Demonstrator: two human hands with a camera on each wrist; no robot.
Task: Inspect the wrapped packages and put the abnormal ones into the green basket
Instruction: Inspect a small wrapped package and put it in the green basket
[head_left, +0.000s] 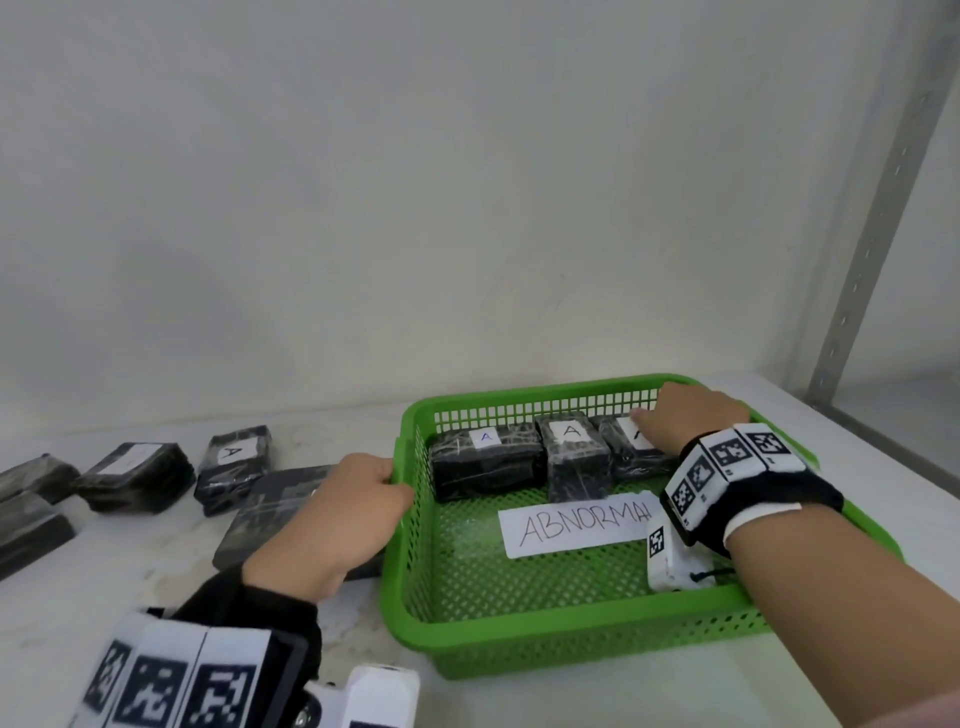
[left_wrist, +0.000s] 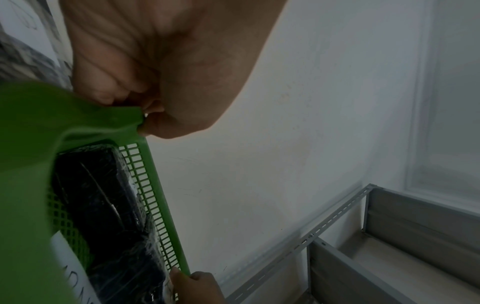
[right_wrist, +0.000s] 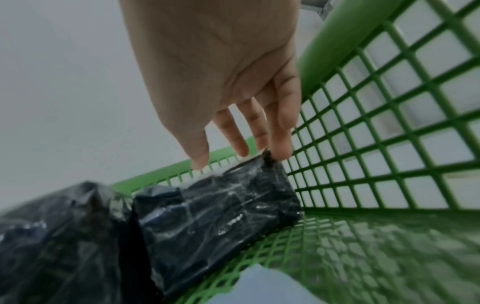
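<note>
A pale marbled table carries the green basket, a rectangular moulded-plastic tray with a smooth rounded rim, slotted walls and a diamond-mesh floor. On that floor lies a white paper label hand-lettered "ABNORMAL". Along the basket's far wall sit three black blocks in glossy, wrinkled cling film: the left package, the middle package and the right package, each with a white "A" sticker on top and touching its neighbour. Four or five more wrapped packages lie on the table left of the basket.

The left hand clamps the basket's left rim; the left wrist view shows its fingers curled under the rim's lip, which the head view hides. The right hand reaches to the far right corner. The right wrist view alone shows its fingers straight and slightly spread, tips touching the top far edge of the right package, which rests on the mesh beside the right wall. Only the left wrist view shows a grey slotted-metal shelf frame beyond the basket.
</note>
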